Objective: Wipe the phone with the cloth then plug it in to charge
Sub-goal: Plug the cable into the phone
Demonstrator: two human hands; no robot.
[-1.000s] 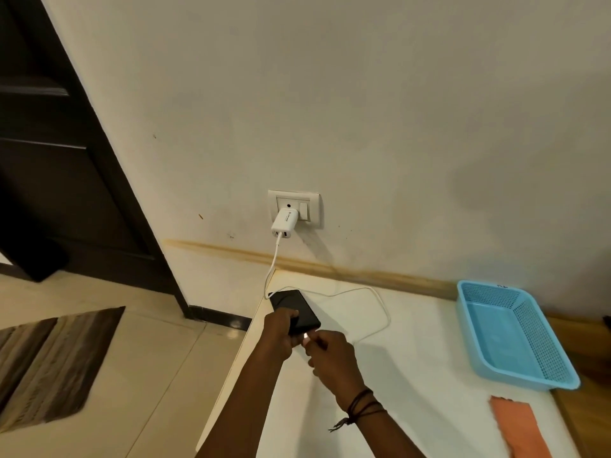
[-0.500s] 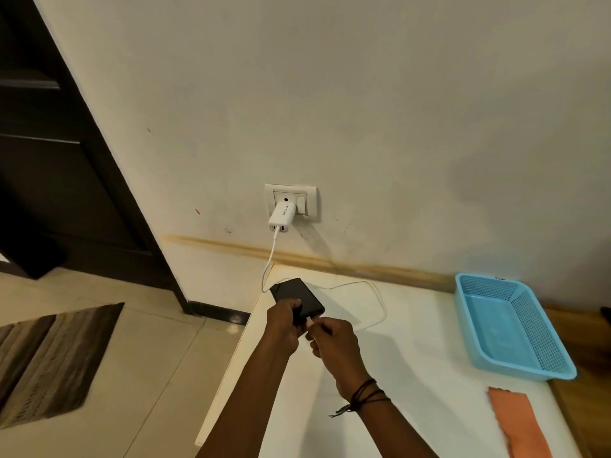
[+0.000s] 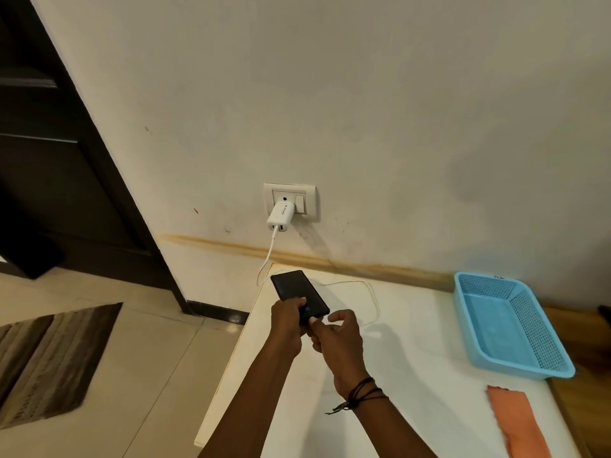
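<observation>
The black phone (image 3: 294, 290) is held over the far left corner of the white table (image 3: 413, 375), screen up. My left hand (image 3: 288, 320) grips its near left edge. My right hand (image 3: 339, 338) pinches the white cable's connector at the phone's near end. The white cable (image 3: 372, 294) loops across the table and rises to the white charger (image 3: 279, 218) plugged into the wall socket (image 3: 307, 196). The orange cloth (image 3: 515, 421) lies flat at the table's near right.
A light blue perforated basket (image 3: 512, 325) sits at the table's right side by the wall. A dark door frame (image 3: 76, 160) stands at the left, with a striped floor mat (image 3: 46, 358) on the tiled floor below the table's left edge.
The phone's far end has lifted and more of its screen shows. My right hand stays at the phone's near end with the connector. The camera view has shifted slightly.
</observation>
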